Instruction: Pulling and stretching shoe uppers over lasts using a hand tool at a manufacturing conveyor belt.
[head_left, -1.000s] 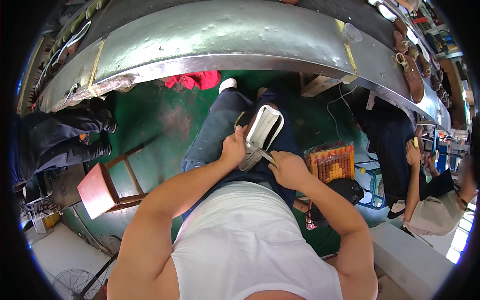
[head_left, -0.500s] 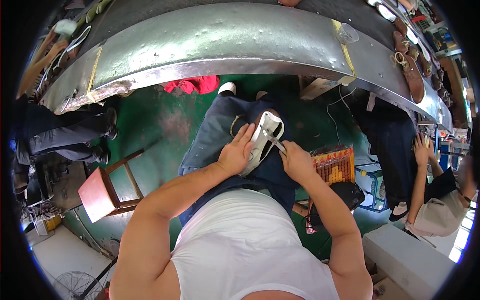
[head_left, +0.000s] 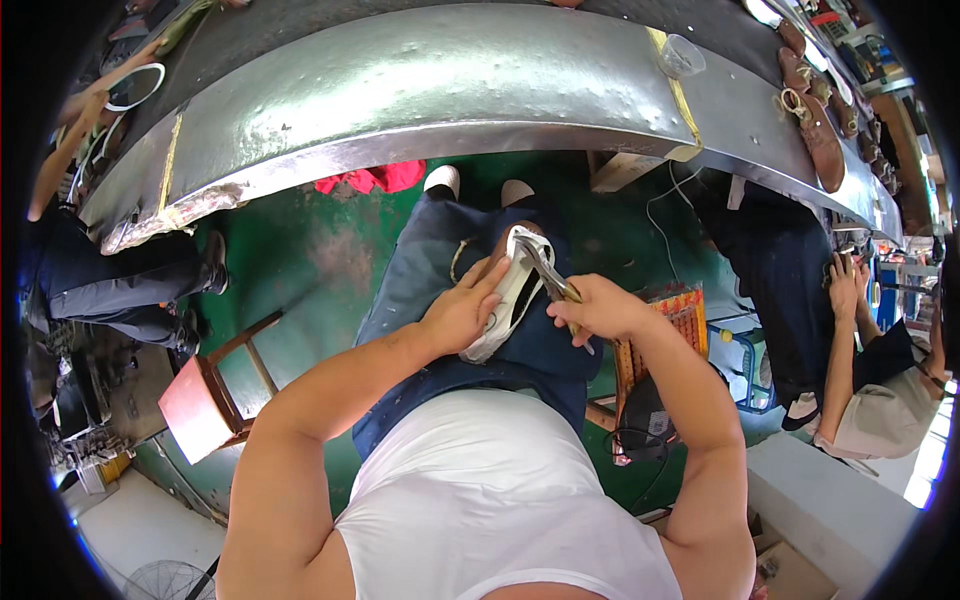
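A shoe (head_left: pixel 490 338) with a whitish underside and a brown upper rests on my lap, underside up, toe pointing away from me. My left hand (head_left: pixel 462 312) grips its left side, fingers along the brown edge and thumb over the white part. In my right hand (head_left: pixel 602 308) is a pair of metal pliers (head_left: pixel 548 272), held by the handles. The jaws reach the rim near the shoe's toe; whether they pinch anything is too small to tell. A thin lace (head_left: pixel 458 258) sticks out left of the shoe.
A metal-edged workbench (head_left: pixel 400 100) curves across the front, with a clear plastic cup (head_left: pixel 682 56) and brown shoes (head_left: pixel 822 145) on it. A red stool (head_left: pixel 195 408) stands left, a beaded seat mat (head_left: pixel 680 318) right. Red cloth (head_left: pixel 375 178) lies below the bench. Co-workers are at both sides.
The pliers have swung to a steeper angle, their jaws now further up toward the toe. My right hand has shifted slightly right and turned; my left hand has slid slightly toward me with the shoe.
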